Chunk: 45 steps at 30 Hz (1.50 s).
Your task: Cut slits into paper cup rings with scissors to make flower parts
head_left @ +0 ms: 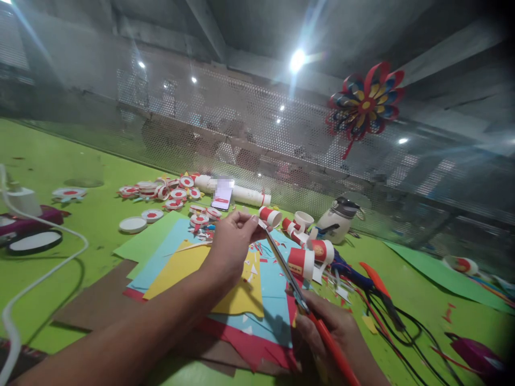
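Cutting appears to be in hand: right hand (325,327) is closed on orange-handled scissors (298,292), blades part open, tips at a small paper piece (263,225); left hand (235,241) pinches that piece above the coloured paper sheets (225,279) on the green counter (60,161); next move likely calls for steady blade alignment; piece looks small, detail indistinct; beyond, red-and-white paper cups (301,260).

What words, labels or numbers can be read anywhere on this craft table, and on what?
None can be read.
Phone: screen blurred out.
Red-and-white paper cups: a gold mark, too small to read.
Round paper discs: red centres, no legible text.
Scissors: no marking visible.
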Each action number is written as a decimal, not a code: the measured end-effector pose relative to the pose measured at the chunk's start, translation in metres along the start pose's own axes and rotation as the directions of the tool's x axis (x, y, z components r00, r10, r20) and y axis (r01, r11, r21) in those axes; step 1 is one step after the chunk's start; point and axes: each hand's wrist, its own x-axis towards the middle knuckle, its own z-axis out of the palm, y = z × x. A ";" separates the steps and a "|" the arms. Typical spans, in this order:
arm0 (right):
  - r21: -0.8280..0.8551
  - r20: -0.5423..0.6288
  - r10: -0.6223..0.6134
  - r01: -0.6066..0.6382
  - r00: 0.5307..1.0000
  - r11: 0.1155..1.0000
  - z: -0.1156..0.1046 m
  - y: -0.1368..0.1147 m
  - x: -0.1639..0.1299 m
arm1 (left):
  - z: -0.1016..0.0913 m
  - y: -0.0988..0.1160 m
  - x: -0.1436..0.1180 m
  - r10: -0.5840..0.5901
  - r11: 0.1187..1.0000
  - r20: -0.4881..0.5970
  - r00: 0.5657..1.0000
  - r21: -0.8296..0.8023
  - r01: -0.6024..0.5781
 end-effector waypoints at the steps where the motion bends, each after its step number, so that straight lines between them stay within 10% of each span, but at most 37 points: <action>1: -0.015 -0.013 -0.011 0.011 1.000 1.000 0.000 0.000 0.000 | 0.000 0.000 0.000 0.000 1.000 -0.002 1.000 -0.005 0.000; 45: 0.036 -0.028 0.020 -0.020 0.999 0.999 0.006 -0.005 -0.003 | 0.000 -0.003 0.000 -0.018 1.000 -0.020 1.000 0.013 0.018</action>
